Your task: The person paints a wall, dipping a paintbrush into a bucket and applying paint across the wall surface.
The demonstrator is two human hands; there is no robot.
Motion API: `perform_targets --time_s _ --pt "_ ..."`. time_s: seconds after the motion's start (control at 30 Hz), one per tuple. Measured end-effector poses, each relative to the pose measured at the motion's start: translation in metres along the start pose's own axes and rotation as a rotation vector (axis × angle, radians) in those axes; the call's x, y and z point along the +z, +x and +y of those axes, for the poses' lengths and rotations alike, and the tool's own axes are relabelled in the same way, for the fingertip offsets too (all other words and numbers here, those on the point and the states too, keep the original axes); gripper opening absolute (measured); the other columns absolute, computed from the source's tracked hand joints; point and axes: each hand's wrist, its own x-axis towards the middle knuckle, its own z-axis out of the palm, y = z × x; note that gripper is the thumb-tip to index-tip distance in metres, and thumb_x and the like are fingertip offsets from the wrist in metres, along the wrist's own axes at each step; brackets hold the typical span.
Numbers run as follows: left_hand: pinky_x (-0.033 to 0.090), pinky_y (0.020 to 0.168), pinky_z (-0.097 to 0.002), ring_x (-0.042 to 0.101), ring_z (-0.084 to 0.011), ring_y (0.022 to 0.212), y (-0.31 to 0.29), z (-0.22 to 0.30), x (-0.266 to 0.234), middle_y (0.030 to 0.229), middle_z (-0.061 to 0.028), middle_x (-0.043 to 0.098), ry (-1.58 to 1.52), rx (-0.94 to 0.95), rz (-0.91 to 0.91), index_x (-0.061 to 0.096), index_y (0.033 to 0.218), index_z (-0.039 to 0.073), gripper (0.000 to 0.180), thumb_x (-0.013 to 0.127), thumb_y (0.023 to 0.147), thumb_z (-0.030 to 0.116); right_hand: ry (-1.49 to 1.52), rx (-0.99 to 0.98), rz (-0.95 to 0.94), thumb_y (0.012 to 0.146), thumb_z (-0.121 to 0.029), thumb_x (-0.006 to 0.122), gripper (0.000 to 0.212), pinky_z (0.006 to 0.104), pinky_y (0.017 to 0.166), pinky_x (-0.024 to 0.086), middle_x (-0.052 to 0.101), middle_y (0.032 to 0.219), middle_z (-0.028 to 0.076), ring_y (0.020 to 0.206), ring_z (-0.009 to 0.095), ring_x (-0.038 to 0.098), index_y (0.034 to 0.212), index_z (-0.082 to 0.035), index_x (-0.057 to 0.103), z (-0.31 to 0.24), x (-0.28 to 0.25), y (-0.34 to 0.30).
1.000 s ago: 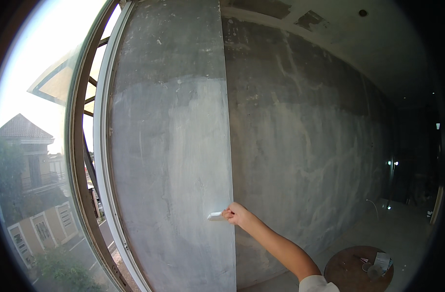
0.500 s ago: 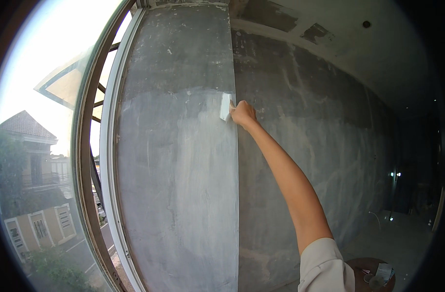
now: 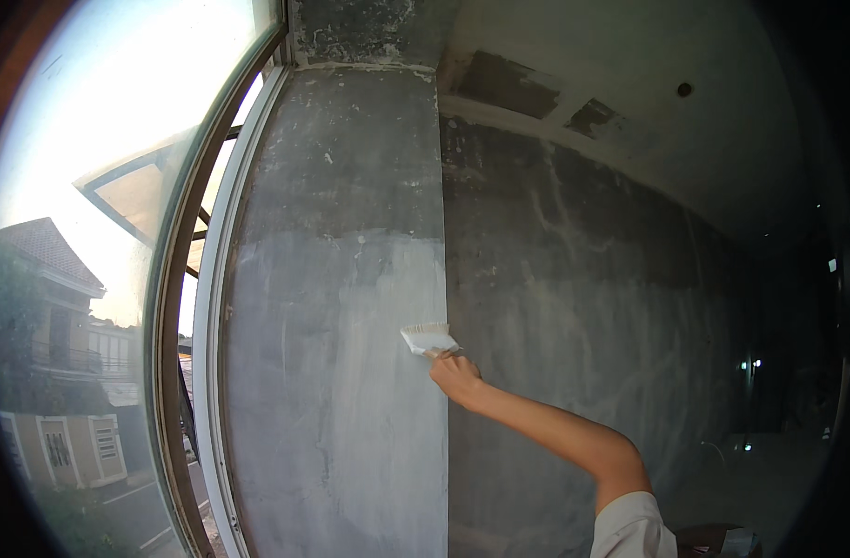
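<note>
1. Fingers [image 3: 442, 368] of the right hand [image 3: 456, 379] are closed together around the lower end of a wide brush [image 3: 425, 338]; how each one lies is hard to tell, since the back of the hand covers most of them; the left hand is out of view, so its state cannot be told.

2. Gripping the brush low presumably leaves its broad head free of the hand; the wrist sits by the upright edge [image 3: 445, 288] where the pale wall strip [image 3: 350, 316] meets the darker wall [image 3: 574, 363], which lets the brush lean over the strip while the forearm [image 3: 546, 432] crosses in front of the darker side; the bent elbow, just above the light sleeve [image 3: 634, 530], probably gives the arm slack to go up or down.

3. As for where it is, the brush stands in front of the strip, close to that edge and well apart from the white window frame [image 3: 222, 307] on the left; whether the bristles touch the surface cannot be told from this angle.

4. In looks, the brush is whitish and flares like a fan; its fringe points upward and seems slightly creamier than the brighter white below; the whole thing tilts, with its narrow end down in the hand.

5. Behind it the strip is grey, cloudy and streaked up and down; a darker, speckled band lies above.
</note>
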Motion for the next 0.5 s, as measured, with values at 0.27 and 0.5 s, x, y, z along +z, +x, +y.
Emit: perform_targets --time_s 0.27,0.5 --pt "0.025 0.031 -0.0234 0.027 -0.0099 0.03 -0.002 -0.038 -0.006 0.039 -0.0026 0.032 0.009 -0.064 -0.021 0.032 0.114 0.01 0.076 0.019 0.068 0.069 0.068 -0.1 -0.344 0.066 -0.029 0.059 0.024 0.0318 0.054 0.044 0.058 0.071 0.011 0.064 0.023 0.057 0.067 -0.005 0.06 0.063 -0.049 0.044" --pt "0.025 0.031 -0.0234 0.027 -0.01 0.03 0.022 -0.011 -0.01 0.039 -0.0026 0.032 0.022 -0.012 -0.029 0.032 0.114 0.01 0.076 0.019 0.068 0.069 -0.131 0.025 -0.262 0.053 -0.025 0.069 0.023 0.0304 0.058 0.042 0.06 0.075 0.005 0.075 0.019 0.057 0.071 -0.013 0.063 0.109 -0.062 0.152"
